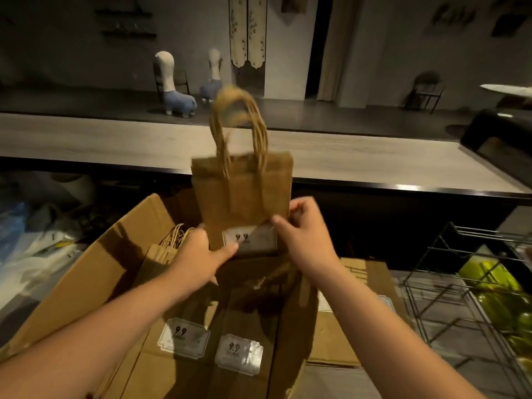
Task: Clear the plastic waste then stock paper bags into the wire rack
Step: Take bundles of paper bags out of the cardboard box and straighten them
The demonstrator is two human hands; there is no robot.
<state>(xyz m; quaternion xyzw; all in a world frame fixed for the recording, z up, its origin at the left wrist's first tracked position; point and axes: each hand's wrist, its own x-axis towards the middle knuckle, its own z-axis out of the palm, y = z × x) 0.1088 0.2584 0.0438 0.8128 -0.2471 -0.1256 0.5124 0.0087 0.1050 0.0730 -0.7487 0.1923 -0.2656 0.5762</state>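
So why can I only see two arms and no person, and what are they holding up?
The camera sits on the person's head and looks forward and down, so you see only their arms, as if through their eyes. No machine here, just two bare hands. The left hand and the right hand hold a bundle of brown paper bags by its bottom end, twisted handles pointing up. It is a little blurry. Below is an open cardboard box with more labelled bags inside. On the right stands a black wire rack. Behind runs a long pale counter.
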